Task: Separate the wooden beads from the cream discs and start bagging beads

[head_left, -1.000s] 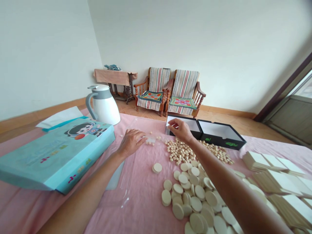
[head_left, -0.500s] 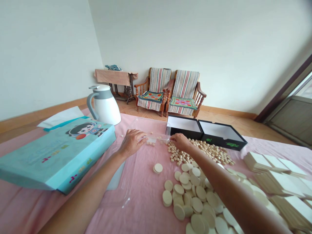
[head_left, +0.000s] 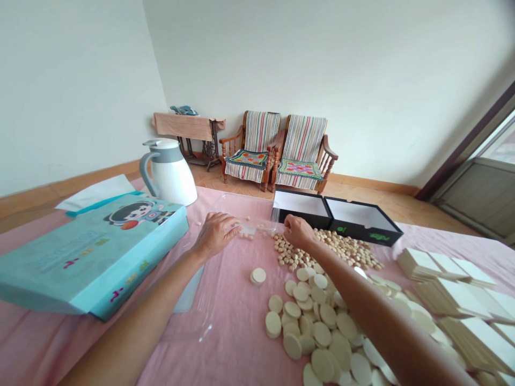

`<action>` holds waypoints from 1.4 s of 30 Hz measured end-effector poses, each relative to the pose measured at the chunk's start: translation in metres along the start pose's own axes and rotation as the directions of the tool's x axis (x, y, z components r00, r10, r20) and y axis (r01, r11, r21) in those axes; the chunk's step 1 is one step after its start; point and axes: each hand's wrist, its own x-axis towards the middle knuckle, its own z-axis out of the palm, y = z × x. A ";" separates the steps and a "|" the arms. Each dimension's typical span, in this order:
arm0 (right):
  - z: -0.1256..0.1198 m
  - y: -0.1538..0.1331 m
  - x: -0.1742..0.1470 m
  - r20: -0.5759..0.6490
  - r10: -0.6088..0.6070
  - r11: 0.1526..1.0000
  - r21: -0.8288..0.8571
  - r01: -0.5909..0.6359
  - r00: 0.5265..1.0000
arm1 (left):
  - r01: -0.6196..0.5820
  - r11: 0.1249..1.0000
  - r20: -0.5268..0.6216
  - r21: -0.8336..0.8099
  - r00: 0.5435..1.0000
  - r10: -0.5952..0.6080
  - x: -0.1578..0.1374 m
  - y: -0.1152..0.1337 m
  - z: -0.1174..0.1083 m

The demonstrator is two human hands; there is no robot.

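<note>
My left hand (head_left: pixel 216 234) is at the near left corner of a clear plastic box (head_left: pixel 257 202), fingers bent over its rim and thumb pointing right. Several small round wooden pieces lie in or just behind the box's see-through front wall; which is hard to tell. My right hand (head_left: pixel 298 231) is closed just beyond the box's right end, above the left part of a heap of small wooden pieces (head_left: pixel 350 249). Its fingertips are turned away, so anything in them is hidden. Nearer me spreads a pile of flat wooden discs (head_left: pixel 322 333), partly covered by my right forearm.
Two black boxes with white insides (head_left: pixel 358 217) stand behind the heap. Stacks of square wooden pieces (head_left: pixel 462 300) are at right. A light-blue carton (head_left: pixel 96 246) and a white jug (head_left: pixel 175 179) stand left. A clear plastic lid or tray (head_left: pixel 205 316) lies beside my left forearm.
My right hand has drawn slightly away from the box's right corner and its fingers are more curled. My left hand has stayed at the box. The view has shifted a little.
</note>
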 end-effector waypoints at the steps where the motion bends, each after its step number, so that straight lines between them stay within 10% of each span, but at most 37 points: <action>1: -0.004 0.001 0.001 -0.052 0.039 0.999 0.011 -0.038 0.998 | 0.002 1.000 0.000 -0.002 1.000 -0.002 0.000 0.000 0.000; 5: -0.024 -0.003 0.009 -0.196 0.108 0.991 0.098 -0.091 0.975 | 0.006 1.000 -0.009 -0.011 1.000 -0.006 0.000 0.001 0.000; 11: -0.040 -0.029 0.019 -0.263 -0.056 0.872 0.457 0.175 0.963 | 0.009 1.000 -0.009 -0.022 1.000 -0.010 -0.001 0.000 0.000; 18: -0.023 -0.005 0.023 -0.164 0.163 0.953 0.282 -0.112 0.973 | -0.001 1.000 -0.007 -0.011 1.000 0.001 0.000 -0.001 0.001; 29: 0.020 -0.007 0.013 0.125 -0.045 0.986 0.167 0.023 0.991 | 0.000 1.000 -0.011 -0.008 1.000 0.000 -0.001 -0.002 0.002; 42: -0.008 -0.001 0.011 -0.177 0.113 0.971 0.227 -0.071 0.978 | -0.001 1.000 -0.017 -0.002 1.000 0.001 -0.001 -0.002 0.003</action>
